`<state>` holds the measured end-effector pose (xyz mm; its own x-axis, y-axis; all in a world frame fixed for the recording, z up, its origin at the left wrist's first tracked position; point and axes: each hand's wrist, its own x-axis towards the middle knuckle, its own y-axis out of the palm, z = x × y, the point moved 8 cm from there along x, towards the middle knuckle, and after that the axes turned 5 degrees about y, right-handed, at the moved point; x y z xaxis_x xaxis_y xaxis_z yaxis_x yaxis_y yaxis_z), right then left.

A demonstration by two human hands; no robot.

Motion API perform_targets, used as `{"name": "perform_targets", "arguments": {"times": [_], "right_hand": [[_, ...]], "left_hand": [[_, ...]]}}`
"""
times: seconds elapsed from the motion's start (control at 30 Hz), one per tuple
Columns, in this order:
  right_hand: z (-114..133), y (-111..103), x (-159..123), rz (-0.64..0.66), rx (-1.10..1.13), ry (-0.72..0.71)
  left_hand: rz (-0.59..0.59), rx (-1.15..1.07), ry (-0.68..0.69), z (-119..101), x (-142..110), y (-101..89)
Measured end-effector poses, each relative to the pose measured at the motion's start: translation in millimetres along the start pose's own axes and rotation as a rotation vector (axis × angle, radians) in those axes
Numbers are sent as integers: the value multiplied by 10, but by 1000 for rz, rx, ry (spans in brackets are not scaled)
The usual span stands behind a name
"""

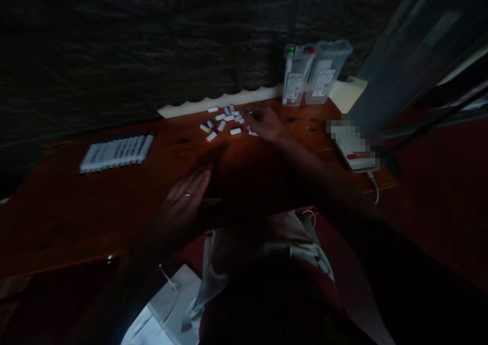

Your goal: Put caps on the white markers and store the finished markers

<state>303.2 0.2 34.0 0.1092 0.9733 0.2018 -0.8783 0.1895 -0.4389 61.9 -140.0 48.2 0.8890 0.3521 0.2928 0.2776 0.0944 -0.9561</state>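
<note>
Small white marker caps [229, 117], some with coloured ends, lie scattered on the wooden table [168, 154] near the wall. My right hand [265, 122] reaches over the right side of this pile. Its fingers are bent and drawn together among the caps; what they pinch, if anything, is hidden. Nearer to me, my left hand [190, 190] is held low over the table or rests on it, fingers stretched out, with a ring on one finger. It holds nothing. Off to the left, a row of white markers [117, 152] lies side by side.
Two clear plastic cases [299, 75] stand upright at the back right, one with coloured pieces inside. A white box-like object [353, 146], partly blurred, lies at the right edge with a white cable [375, 187]. A pale wavy-edged strip [221, 101] runs along the wall.
</note>
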Motion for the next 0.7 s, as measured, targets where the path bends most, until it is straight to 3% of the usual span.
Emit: {"name": "perform_targets", "arguments": {"times": [0.07, 0.23, 0.43, 0.53, 0.63, 0.67, 0.7], "right_hand": [[-27, -11, 43, -5, -24, 4], [-40, 39, 61, 2, -90, 0], [-84, 26, 79, -10, -97, 18], [157, -72, 53, -33, -84, -3], [615, -289, -302, -8, 27, -28], [767, -343, -538, 60, 62, -51], [839, -311, -844, 236, 48, -22]], "left_hand": [[-48, 28, -28, 126, -224, -45], [-31, -67, -157, 360, -569, 100], [-86, -91, -143, 350, -511, 110], [-110, -70, -135, 324, -465, 49], [-112, -10, -153, 315, -417, -26], [-124, 13, -163, 318, -396, -59], [-141, 33, -175, 325, -371, -91]]}}
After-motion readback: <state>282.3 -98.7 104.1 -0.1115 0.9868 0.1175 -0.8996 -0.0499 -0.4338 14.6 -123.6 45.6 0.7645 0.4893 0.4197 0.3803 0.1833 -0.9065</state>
